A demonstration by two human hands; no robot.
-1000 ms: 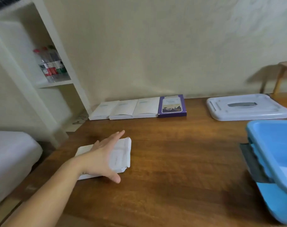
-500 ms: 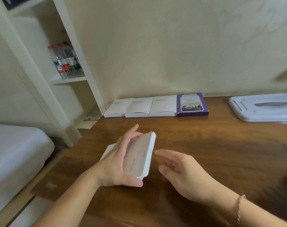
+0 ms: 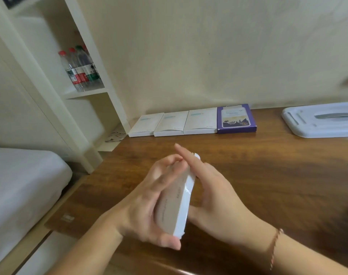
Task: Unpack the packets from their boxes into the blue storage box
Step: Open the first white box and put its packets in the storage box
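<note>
While my left hand [image 3: 147, 205] and right hand [image 3: 214, 203] clasp one closed white box [image 3: 177, 203], four boxes [image 3: 193, 122] wait unopened, so little seems unpacked.

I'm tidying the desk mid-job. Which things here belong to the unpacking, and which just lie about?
Job: white box held by left hand and right hand; three white boxes; purple box; lid.

Lying about: bottles; shelf; bed.
</note>
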